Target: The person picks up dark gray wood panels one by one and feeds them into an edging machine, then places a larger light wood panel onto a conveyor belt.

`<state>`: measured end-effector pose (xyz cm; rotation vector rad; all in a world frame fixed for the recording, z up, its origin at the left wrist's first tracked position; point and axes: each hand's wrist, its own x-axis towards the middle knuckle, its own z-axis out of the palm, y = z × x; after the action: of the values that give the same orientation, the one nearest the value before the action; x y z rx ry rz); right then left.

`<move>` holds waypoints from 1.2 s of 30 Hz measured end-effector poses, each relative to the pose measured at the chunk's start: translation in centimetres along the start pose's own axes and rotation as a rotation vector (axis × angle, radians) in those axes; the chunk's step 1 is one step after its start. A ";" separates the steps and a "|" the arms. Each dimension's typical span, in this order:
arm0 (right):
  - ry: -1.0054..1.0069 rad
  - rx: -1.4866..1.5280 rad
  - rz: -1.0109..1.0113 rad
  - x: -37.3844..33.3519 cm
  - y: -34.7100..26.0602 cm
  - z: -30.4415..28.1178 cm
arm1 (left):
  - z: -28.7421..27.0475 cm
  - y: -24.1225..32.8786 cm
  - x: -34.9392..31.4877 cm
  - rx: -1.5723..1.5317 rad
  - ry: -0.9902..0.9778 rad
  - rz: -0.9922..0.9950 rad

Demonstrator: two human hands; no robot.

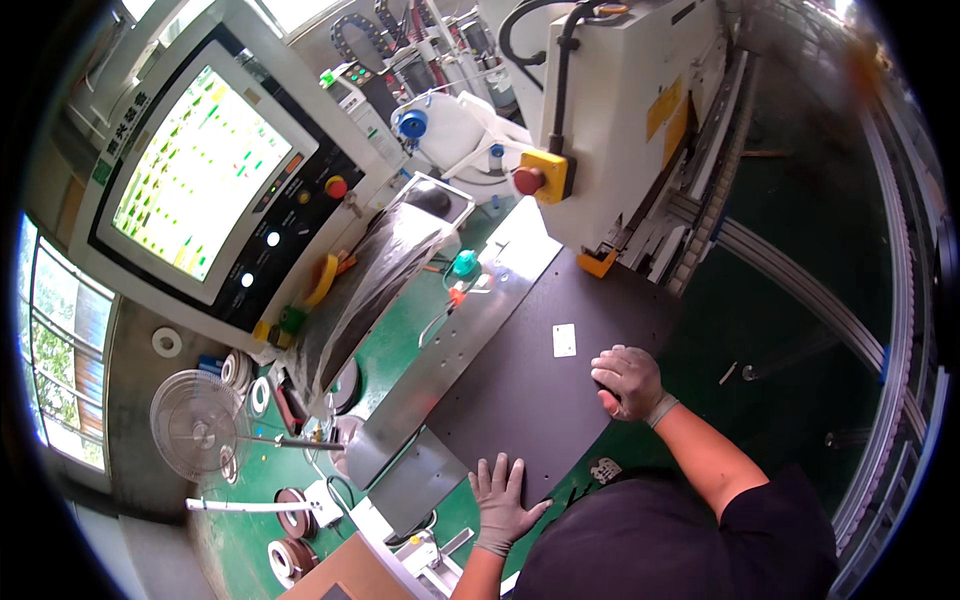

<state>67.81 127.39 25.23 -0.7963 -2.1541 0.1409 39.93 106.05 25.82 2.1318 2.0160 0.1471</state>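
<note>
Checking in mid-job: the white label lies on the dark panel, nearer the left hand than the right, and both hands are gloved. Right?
Not quite: the head view shows the white label nearer the right hand than the left hand. It does lie on the dark panel, and both hands are gloved.

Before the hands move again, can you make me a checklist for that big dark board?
1. Left hand at the dark board, near its lower corner, fingers spread: ok.
2. Right hand at the board's right-hand edge: ok. How firmly it grips: cannot tell.
3. Gloves on both hands: ok.
4. Both hands apart from the big pale machine: ok.
5. Screen lit: ok.
6. Red button on the yellow box pressed or not: cannot tell.
</note>
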 end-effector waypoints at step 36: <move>0.248 -0.506 0.576 1.4 6.7 2.2 | 2.3 -1.5 2.4 -0.303 -0.124 -0.068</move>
<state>68.85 133.83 22.31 -1.6241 -1.6868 -0.2108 39.15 108.37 23.12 1.8391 1.8584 0.2835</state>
